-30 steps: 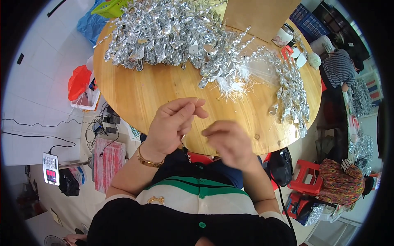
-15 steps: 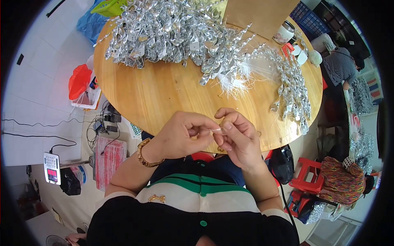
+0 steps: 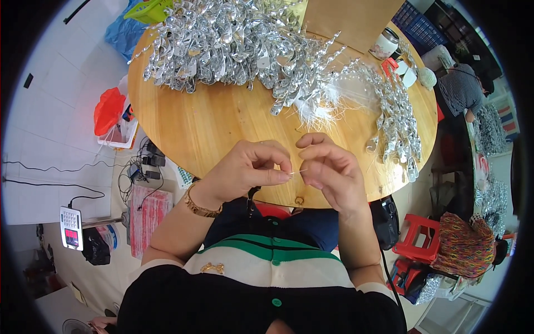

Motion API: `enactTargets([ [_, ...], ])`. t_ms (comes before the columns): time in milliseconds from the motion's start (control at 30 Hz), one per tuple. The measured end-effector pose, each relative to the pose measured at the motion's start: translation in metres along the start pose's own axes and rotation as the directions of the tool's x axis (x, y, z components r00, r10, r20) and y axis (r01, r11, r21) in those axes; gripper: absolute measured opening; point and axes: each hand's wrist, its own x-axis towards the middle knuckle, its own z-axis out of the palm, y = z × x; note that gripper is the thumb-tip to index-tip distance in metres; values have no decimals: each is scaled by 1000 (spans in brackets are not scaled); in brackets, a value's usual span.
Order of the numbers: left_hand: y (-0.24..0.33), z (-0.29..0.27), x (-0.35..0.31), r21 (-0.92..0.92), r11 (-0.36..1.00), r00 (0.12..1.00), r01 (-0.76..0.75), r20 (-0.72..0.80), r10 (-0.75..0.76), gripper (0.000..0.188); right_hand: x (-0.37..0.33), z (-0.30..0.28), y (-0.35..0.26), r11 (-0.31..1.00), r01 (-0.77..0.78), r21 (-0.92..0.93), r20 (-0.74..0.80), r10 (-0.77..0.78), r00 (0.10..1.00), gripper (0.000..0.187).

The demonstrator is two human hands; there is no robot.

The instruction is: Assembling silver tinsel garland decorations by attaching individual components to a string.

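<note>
Over the near edge of the round wooden table, my left hand [image 3: 253,170] pinches a thin white strand [image 3: 297,172] between thumb and forefinger. The strand's other end reaches the fingertips of my right hand [image 3: 332,171], whose thumb and fingers are curled around it; their exact contact is partly hidden. Below my left hand a small dark strip [image 3: 252,201] shows; what it belongs to is unclear. Beyond my hands lies a bundle of white thin strands [image 3: 320,108], beside a big heap of silver foil-like twisted strips [image 3: 217,47]. More silver strips [image 3: 396,119] lie to the right.
On the table [image 3: 222,128] stand a brown cardboard box [image 3: 350,22] and a jar [image 3: 385,44] at the back. Left on the floor are a red bag [image 3: 108,111] and tangled cables [image 3: 139,167]. Red stools [image 3: 417,238] and two other people [image 3: 464,245] are at right.
My hands have drawn slightly apart, my right hand moving a little right and up. More of the white strand shows between them. The foil heap has not moved.
</note>
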Motion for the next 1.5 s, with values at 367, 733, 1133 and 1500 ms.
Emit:
enactTargets([
  [367, -6, 8, 3, -315, 949, 993, 31, -102, -66, 8, 2, 6, 11, 652, 516, -555, 229, -476, 849, 12],
  [733, -1, -6, -2, 33, 999, 967, -28, -253, 36, 8, 6, -26, 43, 875, 135, -465, -16, -161, 987, 9],
  [1133, 14, -9, -25, 657, 733, 765, -177, -376, 522, 23, 8, -122, -92, 531, 720, -446, -456, -828, 328, 17],
  [1500, -1, -8, -21, 628, 774, 875, -83, -326, 357, 21, 3, -206, -87, 857, 28, -514, -812, -497, 305, 51],
])
